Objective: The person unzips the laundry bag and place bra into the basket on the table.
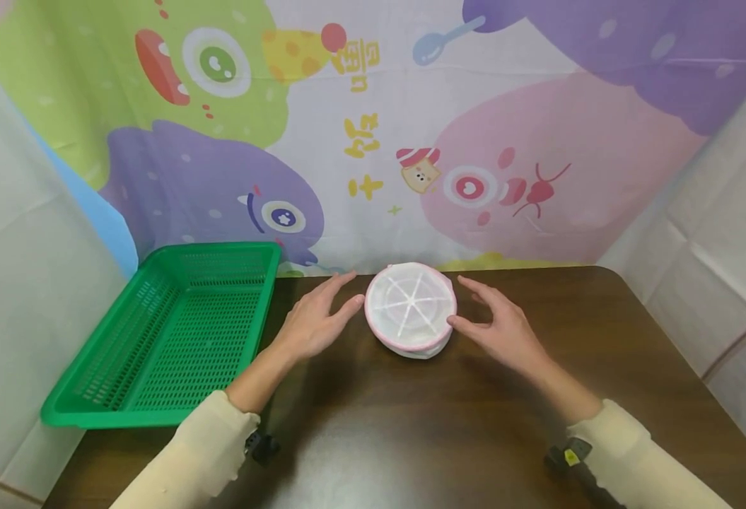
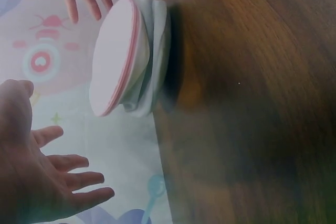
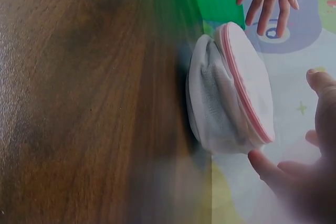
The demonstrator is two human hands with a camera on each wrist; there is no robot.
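A round white mesh laundry bag (image 1: 411, 304) with pink trim stands on the brown table near its back edge. Its pale top and crumpled mesh side show in the left wrist view, where the bag (image 2: 118, 59) leans at an angle. To its left is my left hand (image 1: 314, 319), fingers spread and a small gap from the rim. On the other side, my right hand (image 1: 500, 331) has its thumb at the bag's edge; whether it touches, I cannot tell. Neither hand grips anything. The right wrist view shows the bag's mesh side (image 3: 215, 103) and pink zip line.
A green plastic basket (image 1: 258, 311) with slotted walls and floor stands at the left of the brown table (image 1: 411, 431). Behind the table hangs a cloth printed with cartoon monsters (image 1: 513, 141). Pale panels flank both sides.
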